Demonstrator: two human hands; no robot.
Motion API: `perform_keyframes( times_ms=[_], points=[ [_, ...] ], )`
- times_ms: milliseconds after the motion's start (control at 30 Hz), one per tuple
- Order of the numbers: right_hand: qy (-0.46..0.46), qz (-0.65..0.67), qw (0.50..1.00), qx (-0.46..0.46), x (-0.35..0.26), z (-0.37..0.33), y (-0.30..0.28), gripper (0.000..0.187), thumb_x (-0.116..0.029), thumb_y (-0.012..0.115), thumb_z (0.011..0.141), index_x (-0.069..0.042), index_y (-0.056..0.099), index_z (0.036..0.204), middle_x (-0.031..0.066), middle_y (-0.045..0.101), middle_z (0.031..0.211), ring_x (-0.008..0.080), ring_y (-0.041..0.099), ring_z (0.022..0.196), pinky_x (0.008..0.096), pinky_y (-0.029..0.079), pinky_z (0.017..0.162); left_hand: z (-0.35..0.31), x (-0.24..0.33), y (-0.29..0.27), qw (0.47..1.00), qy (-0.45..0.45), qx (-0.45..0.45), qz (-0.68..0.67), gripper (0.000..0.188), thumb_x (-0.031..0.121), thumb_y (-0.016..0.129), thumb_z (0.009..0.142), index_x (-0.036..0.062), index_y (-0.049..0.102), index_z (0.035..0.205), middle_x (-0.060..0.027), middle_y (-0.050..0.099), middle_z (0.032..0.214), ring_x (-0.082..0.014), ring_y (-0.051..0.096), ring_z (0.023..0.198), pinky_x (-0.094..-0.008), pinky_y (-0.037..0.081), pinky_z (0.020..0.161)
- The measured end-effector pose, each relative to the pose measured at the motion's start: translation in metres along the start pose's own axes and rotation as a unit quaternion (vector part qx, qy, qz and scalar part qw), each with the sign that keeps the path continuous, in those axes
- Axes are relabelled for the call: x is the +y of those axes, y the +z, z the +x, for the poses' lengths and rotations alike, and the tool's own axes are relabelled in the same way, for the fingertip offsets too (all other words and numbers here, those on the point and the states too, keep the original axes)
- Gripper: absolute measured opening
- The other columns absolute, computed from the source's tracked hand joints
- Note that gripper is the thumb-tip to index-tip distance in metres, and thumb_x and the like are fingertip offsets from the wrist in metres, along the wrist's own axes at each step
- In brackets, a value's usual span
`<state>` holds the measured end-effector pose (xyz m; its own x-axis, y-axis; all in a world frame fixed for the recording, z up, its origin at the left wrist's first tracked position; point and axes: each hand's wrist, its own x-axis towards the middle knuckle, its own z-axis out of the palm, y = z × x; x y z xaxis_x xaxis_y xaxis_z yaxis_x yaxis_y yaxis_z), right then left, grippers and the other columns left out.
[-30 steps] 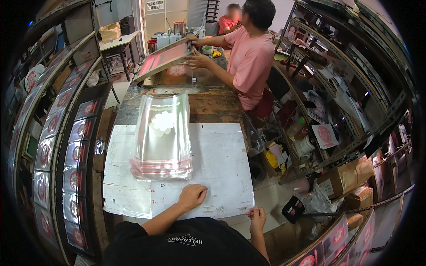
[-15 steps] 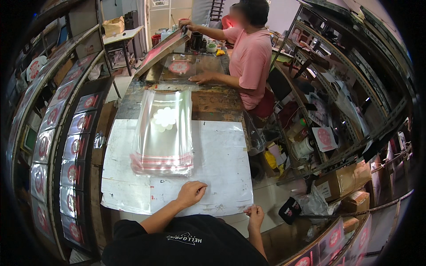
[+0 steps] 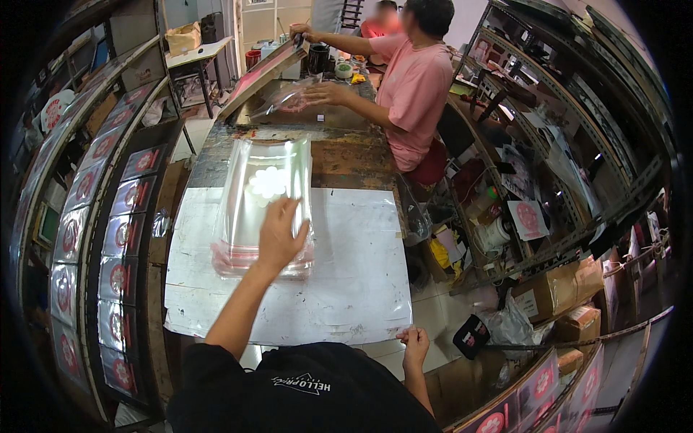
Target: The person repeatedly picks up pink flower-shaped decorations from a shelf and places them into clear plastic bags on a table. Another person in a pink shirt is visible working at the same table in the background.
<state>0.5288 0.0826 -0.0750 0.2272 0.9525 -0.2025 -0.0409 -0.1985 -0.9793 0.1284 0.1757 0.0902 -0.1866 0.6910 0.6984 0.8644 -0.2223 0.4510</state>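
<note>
On the white sheet (image 3: 354, 267) covering the near end of the table lies a stack of clear plastic bags (image 3: 242, 209) with reddish bands at its near end. My left hand (image 3: 281, 234) is over the right part of this stack, fingers spread and holding nothing; whether it touches the top bag I cannot tell. At the sheet's near right corner, my right hand (image 3: 414, 346) has its fingers curled and closed on the edge. Across the table, a co-worker in a pink shirt (image 3: 419, 94) props up a screen printing frame (image 3: 263, 79) and lifts a printed clear bag (image 3: 289, 99).
Racks of printed bags (image 3: 119, 278) run along my left. Metal shelving (image 3: 570, 137) stands at the right, with cardboard boxes (image 3: 559, 292) below. A black cap (image 3: 471, 337) is near my right hand. Another person (image 3: 381, 25) is at the back.
My left hand has moved forward from the near edge to over the bag stack and opened. My right hand stays at the corner. The co-worker has raised the printed bag off the table.
</note>
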Motion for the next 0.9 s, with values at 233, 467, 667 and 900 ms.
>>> perform_keyframes(
  times_ms=[233,467,667,900],
  points=[
    [-0.007,0.001,1.000,-0.005,0.000,-0.003,0.002,0.025,-0.020,0.053,0.102,-0.003,0.055,0.084,0.0039,0.060,0.074,0.0154,0.065,0.066,0.0264,0.046,0.061,0.067,-0.071,0.009,0.960,0.048,-0.012,0.276,0.097,0.024,0.081,0.073,0.0059,0.028,0.152,-0.0231,0.025,0.155,-0.0395,0.021,0.145,-0.0575,0.017,0.118],
    [-0.010,-0.010,1.000,-0.004,0.005,0.000,-0.002,0.024,-0.020,0.054,0.102,-0.002,0.057,0.086,0.0052,0.062,0.076,0.0153,0.066,0.068,0.0261,0.049,0.062,0.086,-0.099,0.047,0.941,0.081,-0.077,0.320,0.082,0.022,0.071,0.081,0.0095,0.030,0.151,-0.0183,0.033,0.153,-0.0338,0.028,0.144,-0.0571,0.018,0.118],
    [0.008,-0.005,1.000,-0.008,0.001,0.001,0.000,0.022,-0.020,0.055,0.101,-0.003,0.057,0.088,0.0059,0.063,0.079,0.0151,0.066,0.067,0.0256,0.049,0.062,0.083,-0.119,0.068,0.935,0.109,-0.155,0.299,0.016,0.012,0.057,0.086,0.0082,0.065,0.099,-0.0108,0.066,0.101,-0.0264,0.063,0.097,-0.0463,0.046,0.090],
    [0.028,0.000,0.997,-0.068,-0.050,-0.022,0.014,0.019,-0.020,0.055,0.100,-0.002,0.059,0.100,0.0054,0.065,0.091,0.0162,0.068,0.085,0.0266,0.050,0.069,0.050,0.008,0.062,0.942,0.232,-0.191,0.150,0.004,0.010,0.058,0.080,0.0085,0.060,0.077,-0.0077,0.057,0.077,-0.0259,0.060,0.075,-0.0408,0.044,0.069]
  ],
)
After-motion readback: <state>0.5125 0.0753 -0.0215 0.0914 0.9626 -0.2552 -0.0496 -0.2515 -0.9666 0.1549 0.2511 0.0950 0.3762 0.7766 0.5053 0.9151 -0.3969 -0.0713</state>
